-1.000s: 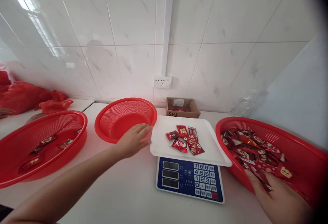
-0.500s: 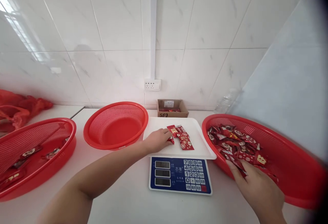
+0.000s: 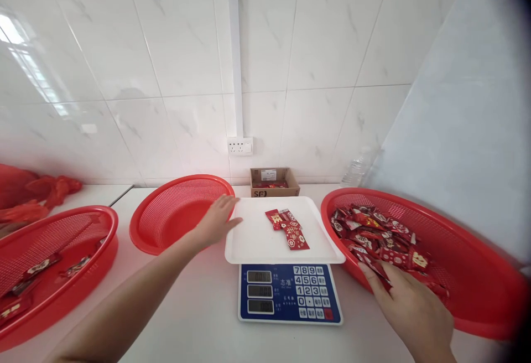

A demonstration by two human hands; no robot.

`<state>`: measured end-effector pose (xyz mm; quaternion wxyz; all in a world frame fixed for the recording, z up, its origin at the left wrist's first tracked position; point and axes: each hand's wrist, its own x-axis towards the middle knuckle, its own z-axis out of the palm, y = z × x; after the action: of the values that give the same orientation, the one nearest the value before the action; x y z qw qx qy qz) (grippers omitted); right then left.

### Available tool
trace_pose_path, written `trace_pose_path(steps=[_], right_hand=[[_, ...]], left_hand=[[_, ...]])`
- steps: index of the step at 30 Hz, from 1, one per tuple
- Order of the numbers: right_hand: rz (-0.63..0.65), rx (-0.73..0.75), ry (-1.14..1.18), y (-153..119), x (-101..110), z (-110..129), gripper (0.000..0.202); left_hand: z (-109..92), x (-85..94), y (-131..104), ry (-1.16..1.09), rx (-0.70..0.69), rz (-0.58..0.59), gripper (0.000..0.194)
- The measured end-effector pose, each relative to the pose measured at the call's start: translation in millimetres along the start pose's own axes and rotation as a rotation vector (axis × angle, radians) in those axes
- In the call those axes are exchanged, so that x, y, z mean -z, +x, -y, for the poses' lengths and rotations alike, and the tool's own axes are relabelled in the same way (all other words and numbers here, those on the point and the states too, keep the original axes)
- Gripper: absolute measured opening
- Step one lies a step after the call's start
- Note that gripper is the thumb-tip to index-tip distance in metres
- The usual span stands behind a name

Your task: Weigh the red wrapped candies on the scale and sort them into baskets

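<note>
My left hand (image 3: pixel 216 222) is raised beside the left edge of the white scale tray (image 3: pixel 249 241), fingers apart and holding nothing. Several small red candy packets (image 3: pixel 296 236) lie overlapping on that tray. Below it is the blue keypad panel of the scale (image 3: pixel 286 295), its digits faint. At the near rim of the right red basket (image 3: pixel 481 291), my right hand (image 3: pixel 410 307) has its thumb and fingers closed around a red packet (image 3: pixel 375 265). More red packets (image 3: pixel 369 236) are heaped in that basket, partly hidden by the hand.
An oval red basket (image 3: pixel 145 219) stands behind my left forearm. Another red basket (image 3: pixel 103 258) at far left has a few packets inside. A small cardboard box (image 3: pixel 274 191) and a clear plastic bottle (image 3: pixel 354 174) sit by the wall. Red mesh bags (image 3: pixel 37 197) lie at left.
My left hand has let go of a packet on the tray and moved left, its fingers spreading. My right hand stays at the basket with its packet. The view has shifted slightly.
</note>
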<state>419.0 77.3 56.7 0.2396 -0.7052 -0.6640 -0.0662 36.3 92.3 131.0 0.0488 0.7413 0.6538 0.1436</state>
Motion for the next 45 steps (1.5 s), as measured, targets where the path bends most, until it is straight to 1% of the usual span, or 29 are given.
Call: trace_pose_path(steps=[4, 6, 7, 9, 10, 13, 15, 18, 20, 22, 24, 26, 28, 30, 31, 33, 35, 36, 38, 40, 41, 43, 44, 45], right_hand=[[0.018, -0.004, 0.008, 1, 2, 1, 0.052], [0.027, -0.009, 0.014, 2, 2, 0, 0.052], [0.037, -0.007, 0.018, 3, 2, -1, 0.052], [0.061, 0.004, 0.027, 3, 2, -2, 0.051], [0.068, 0.008, 0.028, 3, 2, -3, 0.051], [0.065, -0.004, 0.012, 2, 4, -1, 0.052], [0.065, -0.009, 0.004, 2, 5, 1, 0.053], [0.055, 0.001, 0.008, 1, 5, 1, 0.052], [0.043, 0.010, 0.007, 1, 4, 0, 0.051], [0.046, 0.017, 0.004, 2, 2, -1, 0.050], [0.056, 0.022, 0.004, 1, 2, -2, 0.050], [0.064, 0.016, 0.005, 1, 2, -1, 0.050], [0.067, -0.006, 0.003, 1, 4, 0, 0.050], [0.086, -0.042, 0.013, 2, 6, 0, 0.051], [0.090, -0.065, 0.028, 4, 6, 0, 0.051], [0.073, -0.102, 0.089, 9, 6, 2, 0.050], [0.007, -0.078, 0.185, 14, 4, 9, 0.049], [-0.029, -0.034, 0.242, 16, 2, 16, 0.048], [-0.064, 0.110, 0.359, 17, 1, 36, 0.047], [-0.020, 0.267, 0.454, 17, 1, 61, 0.045], [0.061, 0.350, 0.467, 18, 1, 72, 0.045], [0.209, 0.454, 0.462, 26, 2, 86, 0.052], [0.260, 0.472, 0.454, 34, 3, 87, 0.055], [0.285, 0.461, 0.437, 44, 3, 84, 0.056]], left_hand=[[-53, -39.8, 30, -0.066, -0.205, 0.168, 0.070], [-77, -57.4, 46, -0.076, -0.258, 0.218, 0.082], [-87, -64.5, 53, -0.076, -0.276, 0.234, 0.085], [-101, -74.4, 64, -0.072, -0.311, 0.244, 0.082], [-106, -77.4, 68, -0.071, -0.322, 0.237, 0.077], [-111, -80.2, 76, -0.085, -0.315, 0.180, 0.060], [-109, -78.7, 78, -0.115, -0.278, 0.140, 0.049], [-100, -72.3, 78, -0.177, -0.196, 0.069, 0.036], [-90, -63.9, 76, -0.212, -0.139, 0.006, 0.030], [-77, -51.4, 70, -0.236, -0.079, -0.060, 0.023], [-59, -35.2, 60, -0.244, -0.012, -0.118, 0.017], [-36, -17.1, 47, -0.236, 0.050, -0.166, 0.014], [-10, 0.1, 31, -0.206, 0.117, -0.203, 0.016], [18, 13.6, 15, -0.161, 0.194, -0.231, 0.021], [32, 18.3, 8, -0.134, 0.232, -0.241, 0.025], [54, 22.9, -6, -0.084, 0.294, -0.227, 0.034], [68, 22.0, -17, -0.051, 0.327, -0.198, 0.041], [71, 20.1, -21, -0.042, 0.328, -0.186, 0.044], [68, 13.6, -28, -0.039, 0.305, -0.176, 0.049], [55, 4.0, -36, -0.068, 0.249, -0.215, 0.050], [46, -2.1, -41, -0.094, 0.212, -0.259, 0.051], [29, -17.1, -54, -0.178, 0.072, -0.443, 0.047], [21, -25.6, -62, -0.216, 0.006, -0.539, 0.042], [14, -34.5, -71, -0.236, -0.054, -0.628, 0.036]])
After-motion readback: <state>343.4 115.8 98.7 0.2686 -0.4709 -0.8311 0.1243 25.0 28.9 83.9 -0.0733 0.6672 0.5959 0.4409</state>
